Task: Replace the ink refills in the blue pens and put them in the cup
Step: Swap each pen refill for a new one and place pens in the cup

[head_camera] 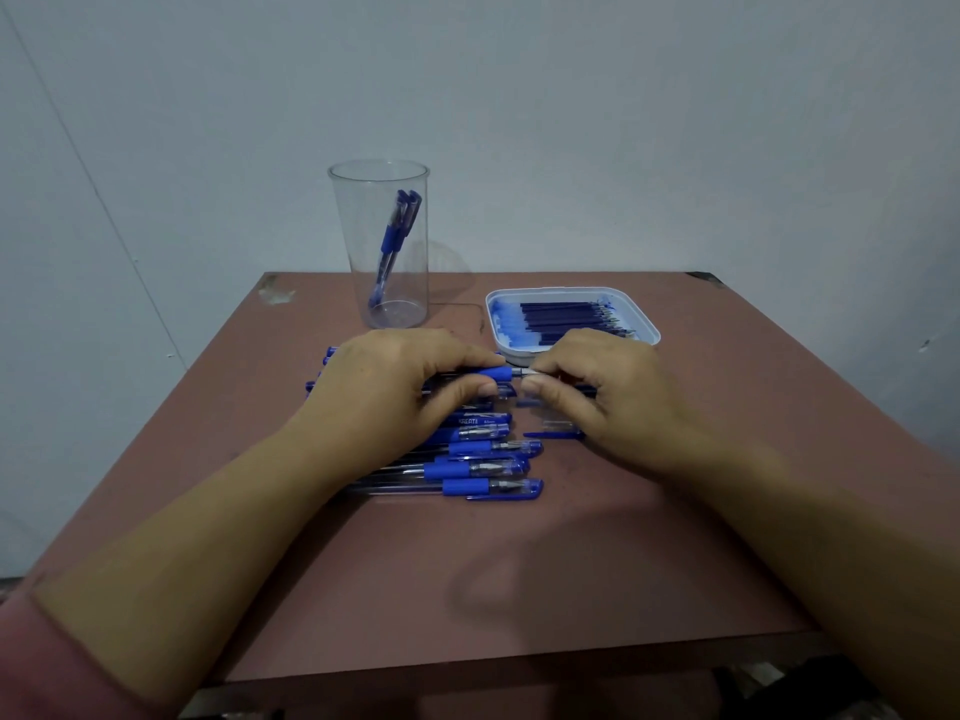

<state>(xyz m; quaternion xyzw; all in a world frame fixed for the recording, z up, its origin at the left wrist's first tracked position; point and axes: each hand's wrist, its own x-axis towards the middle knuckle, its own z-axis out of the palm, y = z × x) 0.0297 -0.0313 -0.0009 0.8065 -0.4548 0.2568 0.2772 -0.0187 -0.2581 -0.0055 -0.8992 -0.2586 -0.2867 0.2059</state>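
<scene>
While the left hand (384,387) curls its fingers (464,356) round the grip of a blue pen (496,374) above the surface (519,563), the right hand (597,392) pinches what seems to be its metal tip. More pens (483,467) lie beneath; the cup (357,241), holding two, stands behind, near the refill tray (571,292).

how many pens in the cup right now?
2. Both in the clear plastic cup: one blue pen leaning toward its right wall, second pen close alongside it. They overlap, so another may be hidden.
</scene>
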